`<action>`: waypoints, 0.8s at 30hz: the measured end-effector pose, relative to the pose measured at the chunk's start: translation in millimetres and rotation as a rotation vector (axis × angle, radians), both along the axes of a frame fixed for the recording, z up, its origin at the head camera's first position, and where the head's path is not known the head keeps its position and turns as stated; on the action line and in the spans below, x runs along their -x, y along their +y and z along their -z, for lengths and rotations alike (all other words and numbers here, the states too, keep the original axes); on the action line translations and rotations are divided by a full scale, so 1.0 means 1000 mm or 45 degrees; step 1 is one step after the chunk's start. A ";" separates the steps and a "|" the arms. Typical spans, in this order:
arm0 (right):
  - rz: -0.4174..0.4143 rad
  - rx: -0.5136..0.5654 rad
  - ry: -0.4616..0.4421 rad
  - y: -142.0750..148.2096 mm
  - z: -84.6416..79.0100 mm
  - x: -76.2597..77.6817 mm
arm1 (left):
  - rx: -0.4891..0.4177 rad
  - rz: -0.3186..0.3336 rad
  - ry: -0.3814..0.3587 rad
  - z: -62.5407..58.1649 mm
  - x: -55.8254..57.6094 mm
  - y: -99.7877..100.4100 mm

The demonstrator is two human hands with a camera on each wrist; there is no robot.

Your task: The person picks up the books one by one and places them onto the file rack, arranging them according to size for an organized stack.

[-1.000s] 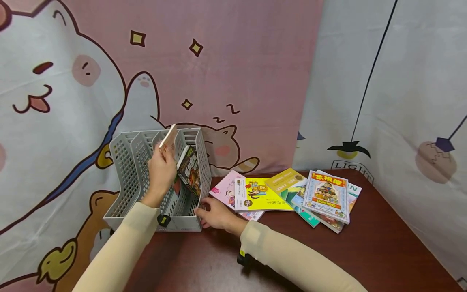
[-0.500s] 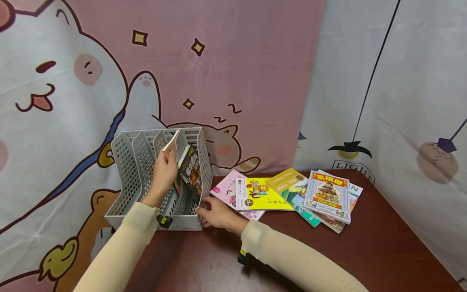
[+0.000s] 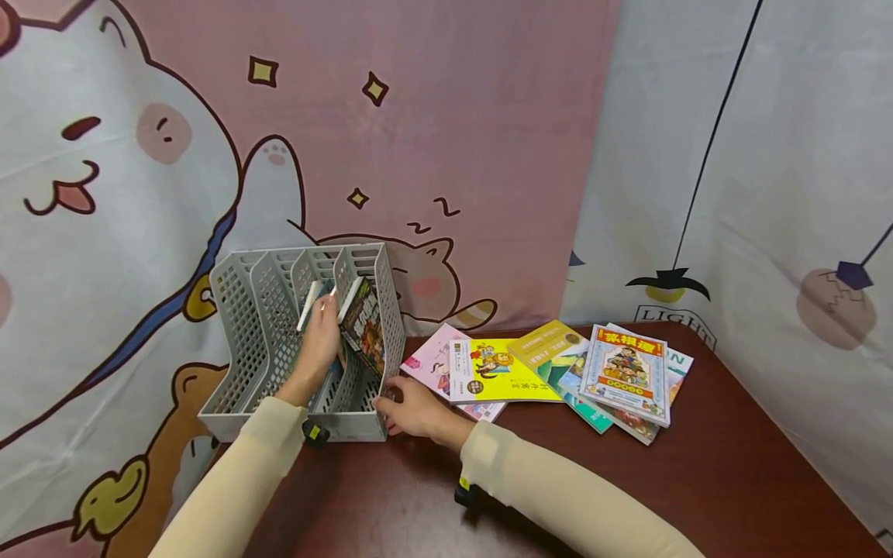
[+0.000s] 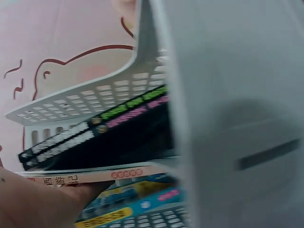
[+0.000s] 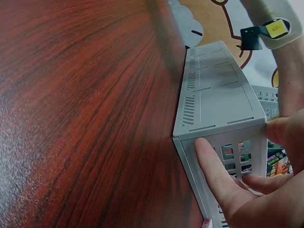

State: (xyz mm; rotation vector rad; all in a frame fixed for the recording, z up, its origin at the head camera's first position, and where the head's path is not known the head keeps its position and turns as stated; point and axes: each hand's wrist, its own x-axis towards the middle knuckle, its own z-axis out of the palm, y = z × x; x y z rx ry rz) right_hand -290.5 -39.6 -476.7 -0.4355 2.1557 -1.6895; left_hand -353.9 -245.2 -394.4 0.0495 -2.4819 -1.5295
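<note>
A grey slotted file rack point(image 3: 349, 428) stands at the left of the table. My left hand point(image 3: 317, 341) reaches into it and holds a thin book point(image 4: 95, 176) with a pale orange spine, upright between the dividers. Beside that spine in the left wrist view lies a blue and yellow book point(image 4: 142, 203), low in the rack. A thick black book point(image 3: 364, 329) leans in the rightmost compartment. At the rack's front right corner, my right hand point(image 3: 415, 407) grips the side wall; its fingers lie along the outside in the right wrist view, with the thumb at the edge.
Right of the rack lie a pink book point(image 3: 436, 360), a yellow book point(image 3: 516, 380), a green and gold book point(image 3: 547, 349) and a comic-style book point(image 3: 624, 372) atop others. A printed cloth point(image 3: 481, 155) hangs behind the dark red table point(image 3: 432, 496).
My left hand has lowered its book from above the dividers down into the rack. The blue book's edge shows beside it now. My right hand stays on the corner.
</note>
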 end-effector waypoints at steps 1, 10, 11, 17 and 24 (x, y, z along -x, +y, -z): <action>0.001 -0.001 0.000 0.000 0.000 0.000 | -0.001 0.004 -0.019 0.003 0.000 -0.001; 0.002 0.015 -0.014 0.000 0.001 0.000 | 0.047 0.007 -0.060 0.008 -0.003 -0.001; -0.001 0.017 -0.017 0.000 0.002 0.000 | 0.068 0.001 -0.068 0.006 -0.004 0.000; -0.016 0.036 -0.043 0.000 0.004 -0.001 | 0.235 -0.078 0.009 -0.011 -0.011 0.007; -0.040 0.057 -0.066 0.005 0.004 0.003 | 0.354 -0.126 0.364 -0.030 -0.018 0.028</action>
